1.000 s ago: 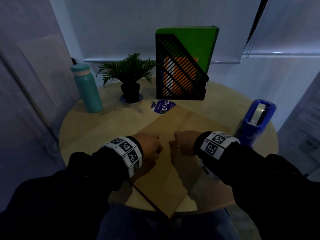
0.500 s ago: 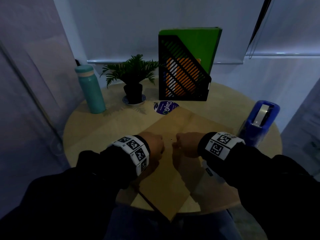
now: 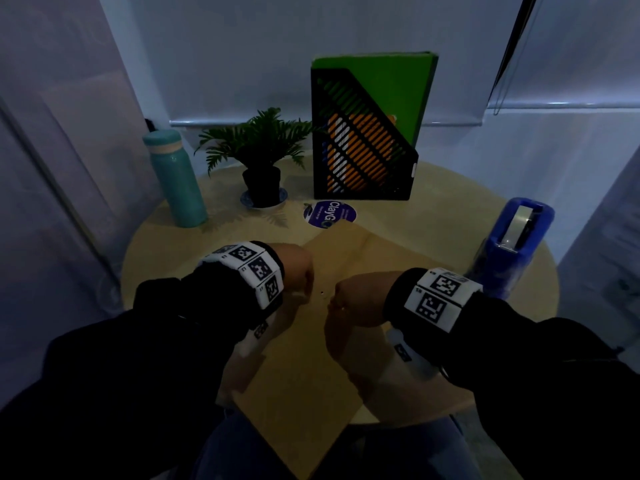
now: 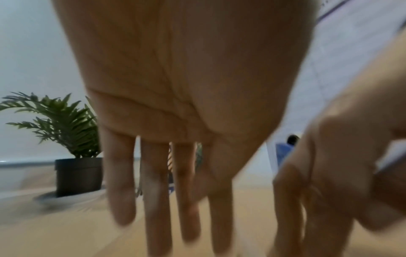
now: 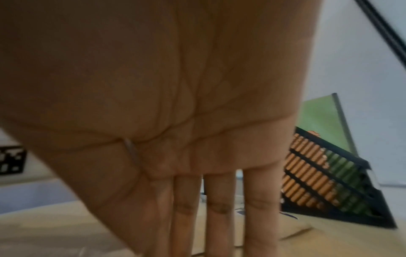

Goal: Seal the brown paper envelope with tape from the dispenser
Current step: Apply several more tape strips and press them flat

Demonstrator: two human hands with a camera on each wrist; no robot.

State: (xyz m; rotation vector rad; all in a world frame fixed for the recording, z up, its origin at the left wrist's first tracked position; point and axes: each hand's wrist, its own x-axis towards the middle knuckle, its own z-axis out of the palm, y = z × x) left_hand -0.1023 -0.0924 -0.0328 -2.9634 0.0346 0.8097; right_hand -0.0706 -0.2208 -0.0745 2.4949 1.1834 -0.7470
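Since the earlier frame both wrists sit slightly lower, left hand and right hand flat, fingers straight, on the brown envelope mid-worktop; judged best: crease flap firmly before reaching right for the dispenser.

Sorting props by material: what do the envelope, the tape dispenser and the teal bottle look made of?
Envelope: brown kraft paper, matte, with visible fold creases. Tape dispenser: blue plastic, probably; glossy, slightly translucent shell around a pale tape roll. Teal bottle: smooth satin coating, perhaps painted metal; the dim light leaves that open.
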